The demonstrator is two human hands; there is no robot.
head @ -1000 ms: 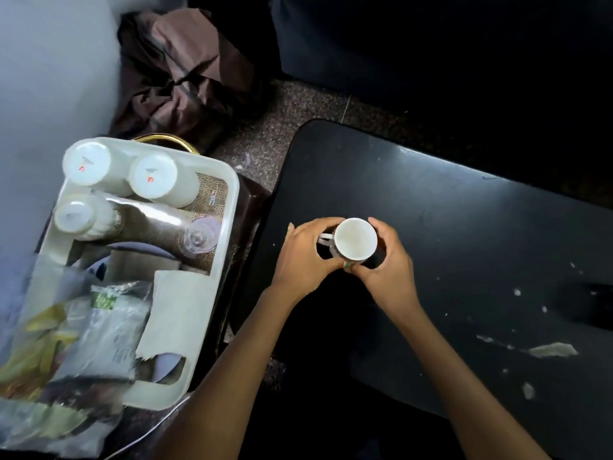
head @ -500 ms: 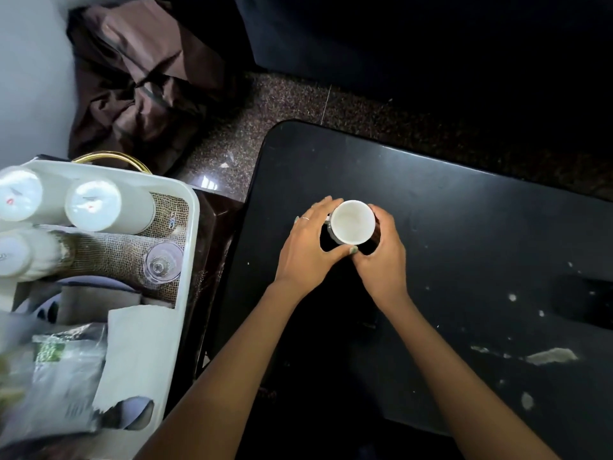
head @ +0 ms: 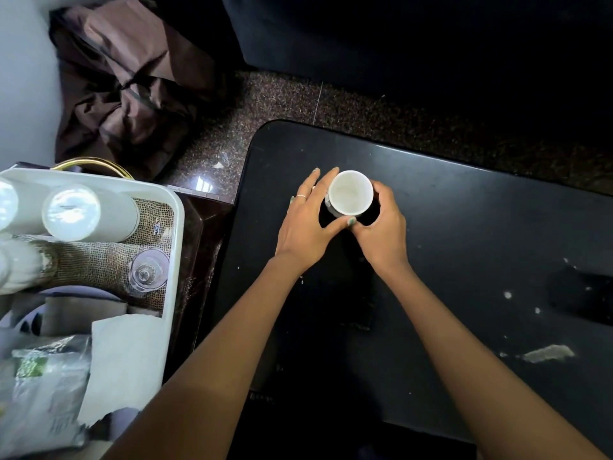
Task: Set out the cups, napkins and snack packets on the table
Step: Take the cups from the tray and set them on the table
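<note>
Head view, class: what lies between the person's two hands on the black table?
The white cup, mouth up, sits between the left hand and right hand.

Two bare forearms reach forward from the bottom edge and converge toward the middle. The left hand (head: 303, 224) lies palm inward, its fingers nearly straight and pointing away, a thin ring on one finger, its thumb stretched across toward the other hand. The right hand (head: 381, 230) faces it, fingers curved inward. Thumb tips meet between them. Both wrists are straight, and the nails are painted pale green.
</note>
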